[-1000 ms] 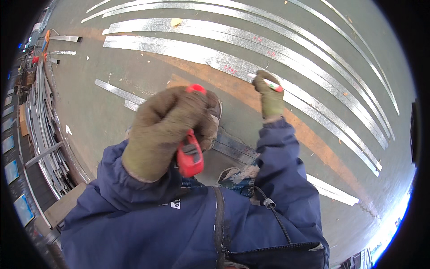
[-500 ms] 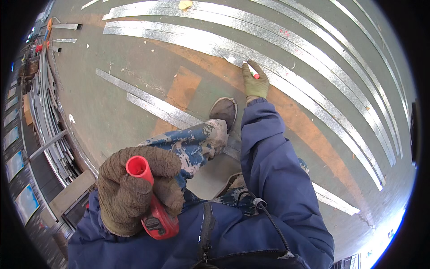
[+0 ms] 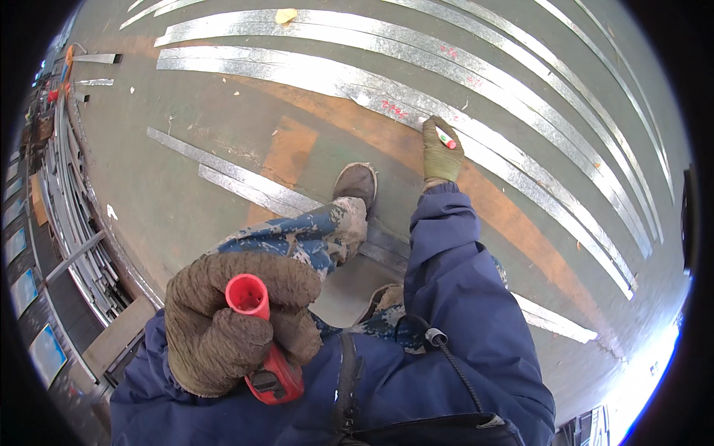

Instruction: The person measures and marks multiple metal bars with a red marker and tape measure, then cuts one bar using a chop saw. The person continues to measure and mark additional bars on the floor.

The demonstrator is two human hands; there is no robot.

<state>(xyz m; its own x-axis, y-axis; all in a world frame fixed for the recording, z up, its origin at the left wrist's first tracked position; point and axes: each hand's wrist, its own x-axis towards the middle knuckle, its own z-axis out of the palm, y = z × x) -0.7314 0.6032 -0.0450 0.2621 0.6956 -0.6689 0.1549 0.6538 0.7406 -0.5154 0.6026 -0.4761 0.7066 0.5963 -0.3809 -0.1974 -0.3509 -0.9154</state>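
My right hand (image 3: 442, 152), in a green-brown work glove, pinches a white marker (image 3: 445, 139) with a red end. Its writing end rests on or just over the edge of the nearest pair of shiny metal strips (image 3: 312, 73). Red handwriting (image 3: 395, 109) shows on the metal left of that hand. Close to my body, my left hand (image 3: 223, 327), gloved in brown, is closed around a red tape measure (image 3: 277, 379) with a black button. A hollow red cap (image 3: 248, 294) stands up between the thumb and forefinger of the same hand.
More long metal strips (image 3: 513, 97) lie in rows beyond, one with a yellow leaf (image 3: 285, 15) on it. Another pair of strips (image 3: 238, 181) runs under my legs, near my shoe (image 3: 355, 183). Metal stock (image 3: 74, 223) is stacked along the left.
My right hand has moved a little to the right along the strip with the marker. Red writing now shows where that hand was. The left hand keeps its grip.
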